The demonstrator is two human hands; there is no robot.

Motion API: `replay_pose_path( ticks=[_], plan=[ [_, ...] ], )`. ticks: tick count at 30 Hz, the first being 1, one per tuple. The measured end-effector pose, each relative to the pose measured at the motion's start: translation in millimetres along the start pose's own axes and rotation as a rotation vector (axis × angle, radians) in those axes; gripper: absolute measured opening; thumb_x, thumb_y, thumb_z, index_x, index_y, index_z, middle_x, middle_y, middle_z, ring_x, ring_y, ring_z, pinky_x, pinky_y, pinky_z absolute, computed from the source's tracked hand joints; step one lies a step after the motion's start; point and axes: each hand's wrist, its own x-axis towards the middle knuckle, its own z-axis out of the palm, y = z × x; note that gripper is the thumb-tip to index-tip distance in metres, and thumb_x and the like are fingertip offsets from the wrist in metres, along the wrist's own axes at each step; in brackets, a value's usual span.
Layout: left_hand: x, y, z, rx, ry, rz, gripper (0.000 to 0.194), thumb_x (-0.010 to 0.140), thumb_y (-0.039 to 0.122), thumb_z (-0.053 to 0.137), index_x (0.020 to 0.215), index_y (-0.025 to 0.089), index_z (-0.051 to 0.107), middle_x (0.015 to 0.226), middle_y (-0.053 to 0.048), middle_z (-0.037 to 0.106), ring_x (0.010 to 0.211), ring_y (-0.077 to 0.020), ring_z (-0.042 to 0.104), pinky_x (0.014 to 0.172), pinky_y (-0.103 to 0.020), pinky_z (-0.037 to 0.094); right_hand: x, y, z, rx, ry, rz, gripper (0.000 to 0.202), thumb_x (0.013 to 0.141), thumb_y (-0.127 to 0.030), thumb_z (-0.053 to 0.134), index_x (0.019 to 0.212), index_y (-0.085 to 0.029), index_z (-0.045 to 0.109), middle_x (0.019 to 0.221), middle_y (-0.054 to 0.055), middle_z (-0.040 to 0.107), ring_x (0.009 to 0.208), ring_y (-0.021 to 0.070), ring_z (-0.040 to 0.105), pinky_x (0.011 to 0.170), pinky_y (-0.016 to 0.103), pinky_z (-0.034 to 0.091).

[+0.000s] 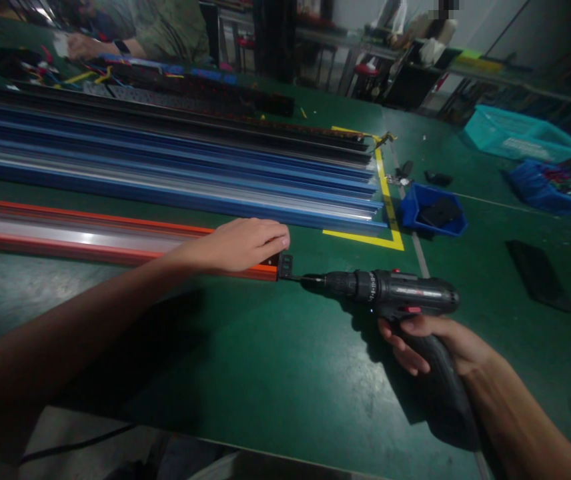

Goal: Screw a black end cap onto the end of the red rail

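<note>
One long orange rail (pixel 85 238), one chunky drill (pixel 410 293)

You've got your right hand (pixel 438 340) wrapped around the drill's handle, bit (pixel 308 279) aimed at the black end piece (pixel 286 265) on the rail. Can't tell if the tip actually touches. Your left hand (pixel 245 245) lies over the rail just short of that end piece; how tightly it grips, no clue from here.

My guess: the rail's stiff, light for its length, and slick on its shiny face, so it could slide or twist. Holding near the end makes sense, fingers away from the bit. Drill's probably the heavy bit of kit, so keep your wrist straight.

Room-wise, blue rails (pixel 215 179) sit just beyond your left hand, a blue bin (pixel 410 210) beyond the drill. Most of your bare table (pixel 285 360) is between your hands and the near edge.
</note>
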Motion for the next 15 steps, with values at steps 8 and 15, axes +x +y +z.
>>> replay_pose_path(
  ticks=[8, 15],
  plan=[
    [0.3, -2.7, 1.0, 0.022, -0.001, -0.002, 0.041, 0.114, 0.049, 0.035, 0.103, 0.024, 0.065, 0.106, -0.004, 0.072, 0.09, -0.0201, 0.064, 0.077, -0.032, 0.04, 0.7, -0.2, -0.1, -0.011, 0.009, 0.007, 0.027, 0.094, -0.031, 0.082, 0.105, -0.007, 0.081, 0.077, 0.005, 0.076, 0.049, 0.0101, 0.067, 0.055, 0.023, 0.062],
    [0.5, -0.7, 0.4, 0.022, 0.002, 0.002, 0.041, 0.114, 0.049, 0.035, 0.102, 0.024, 0.065, 0.106, -0.004, 0.073, 0.09, -0.0205, 0.065, 0.076, -0.031, 0.04, 0.6, -0.4, 0.5, 0.008, 0.004, 0.011, 0.026, 0.094, -0.03, 0.082, 0.105, -0.007, 0.082, 0.079, 0.006, 0.076, 0.049, 0.01, 0.068, 0.055, 0.023, 0.062]
  ],
)
